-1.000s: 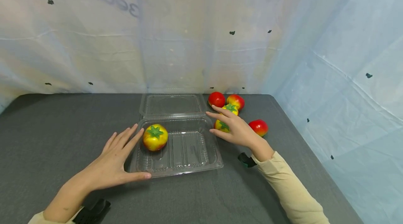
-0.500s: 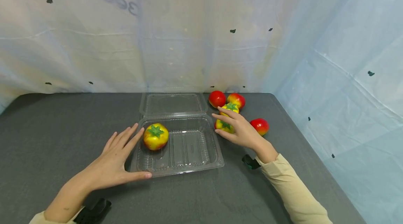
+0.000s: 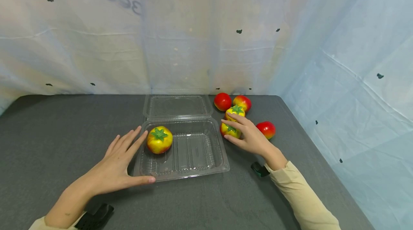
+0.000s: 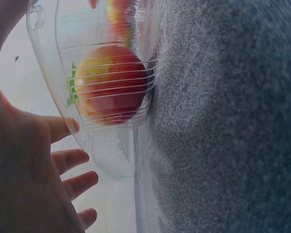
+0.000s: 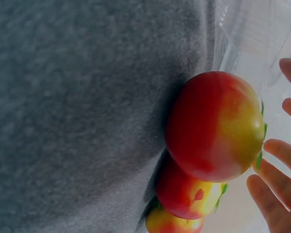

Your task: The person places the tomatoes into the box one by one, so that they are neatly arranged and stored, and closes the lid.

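Observation:
A clear plastic clamshell box (image 3: 193,156) lies on the table with its lid (image 3: 177,107) folded back. One yellow-and-red tomato (image 3: 159,140) with green leaves sits at the left inside it. My left hand (image 3: 113,170) is spread at the box's left side, thumb at the near rim and index finger by the left rim. My right hand (image 3: 253,138) is held over a leafy tomato (image 5: 213,126) right of the box, fingers spread near its top. Whether those fingertips touch it is unclear. Another leafy tomato (image 3: 236,109) lies just behind, partly covered by the fingers.
Two more red fruits stand farther back: a red one (image 3: 222,101) and a red-yellow one (image 3: 242,103). A separate red fruit (image 3: 266,130) lies right of my right hand. Plastic sheeting (image 3: 193,43) hangs behind the grey table (image 3: 80,126) and along its right.
My right hand has shifted slightly right and toward me, lowering over the nearer leafy tomato. The left hand, the box and the fruits have stayed in place.

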The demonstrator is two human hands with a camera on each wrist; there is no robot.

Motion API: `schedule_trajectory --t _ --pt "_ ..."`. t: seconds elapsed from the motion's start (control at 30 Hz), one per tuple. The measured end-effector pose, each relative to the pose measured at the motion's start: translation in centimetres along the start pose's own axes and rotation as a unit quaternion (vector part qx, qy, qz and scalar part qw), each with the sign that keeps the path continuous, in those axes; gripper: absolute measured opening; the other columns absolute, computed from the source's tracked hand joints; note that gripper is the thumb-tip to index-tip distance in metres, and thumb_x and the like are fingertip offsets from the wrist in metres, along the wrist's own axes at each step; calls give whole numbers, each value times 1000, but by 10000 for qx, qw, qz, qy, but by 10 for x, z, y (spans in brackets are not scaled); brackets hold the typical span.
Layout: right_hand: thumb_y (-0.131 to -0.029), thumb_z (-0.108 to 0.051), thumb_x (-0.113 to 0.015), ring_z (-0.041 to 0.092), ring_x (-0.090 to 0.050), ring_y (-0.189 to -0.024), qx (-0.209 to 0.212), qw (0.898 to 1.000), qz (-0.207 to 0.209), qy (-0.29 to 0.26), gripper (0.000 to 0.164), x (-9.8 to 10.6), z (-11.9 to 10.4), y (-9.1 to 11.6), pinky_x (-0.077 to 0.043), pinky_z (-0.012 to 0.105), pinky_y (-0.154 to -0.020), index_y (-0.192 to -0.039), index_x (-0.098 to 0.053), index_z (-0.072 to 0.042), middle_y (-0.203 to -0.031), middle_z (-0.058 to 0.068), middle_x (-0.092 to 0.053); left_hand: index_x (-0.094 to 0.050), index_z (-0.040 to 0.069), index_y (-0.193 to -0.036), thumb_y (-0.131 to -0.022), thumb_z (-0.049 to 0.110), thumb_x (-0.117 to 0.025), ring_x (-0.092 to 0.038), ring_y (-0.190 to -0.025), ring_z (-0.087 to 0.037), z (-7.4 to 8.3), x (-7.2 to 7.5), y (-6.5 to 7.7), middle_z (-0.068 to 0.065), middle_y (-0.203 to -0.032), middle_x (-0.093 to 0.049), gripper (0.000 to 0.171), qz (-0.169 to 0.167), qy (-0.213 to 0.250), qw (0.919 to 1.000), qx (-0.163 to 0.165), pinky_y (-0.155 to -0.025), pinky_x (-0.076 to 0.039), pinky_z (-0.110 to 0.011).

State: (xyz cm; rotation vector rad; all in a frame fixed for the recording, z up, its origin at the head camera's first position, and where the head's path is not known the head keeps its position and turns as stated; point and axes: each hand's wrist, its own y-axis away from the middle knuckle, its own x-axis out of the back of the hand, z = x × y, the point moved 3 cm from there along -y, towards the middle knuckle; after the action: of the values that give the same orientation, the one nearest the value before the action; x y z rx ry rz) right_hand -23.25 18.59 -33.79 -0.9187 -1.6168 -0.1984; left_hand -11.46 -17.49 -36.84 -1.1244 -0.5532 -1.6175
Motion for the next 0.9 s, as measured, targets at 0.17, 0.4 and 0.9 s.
schedule_trajectory --t 0.17,0.4,0.9 --pt "-84 -22 -74 32 -45 -131 -13 10000 29 20 48 0 2 4 -40 51 -105 -129 -62 -9 -142 18 -48 -11 18 -156 -70 69 -70 -14 -143 -44 0 0 1 -16 -160 -8 115 23 -16 10000 0 -115 3 -59" --pt "-83 -21 -75 32 -45 -131 -113 9999 -23 -50 47 -2 6 7 -41 51 -105 -127 -63 -10 -141 18 -49 -11 19 -156 -71 68 -70 -14 -143 -44 0 -1 0 -16 -160 -8 115 22 22 10000 -12 -115 3 -60" --pt "-83 -16 -75 36 -47 -128 -189 9998 -56 -82 44 -4 11 15 -43 52 -103 -125 -65 -10 -139 21 -50 -12 17 -156 -71 68 -70 -14 -143 -43 2 -1 0 -16 -160 -9 115 58 -24 10000 -21 -116 3 -58"
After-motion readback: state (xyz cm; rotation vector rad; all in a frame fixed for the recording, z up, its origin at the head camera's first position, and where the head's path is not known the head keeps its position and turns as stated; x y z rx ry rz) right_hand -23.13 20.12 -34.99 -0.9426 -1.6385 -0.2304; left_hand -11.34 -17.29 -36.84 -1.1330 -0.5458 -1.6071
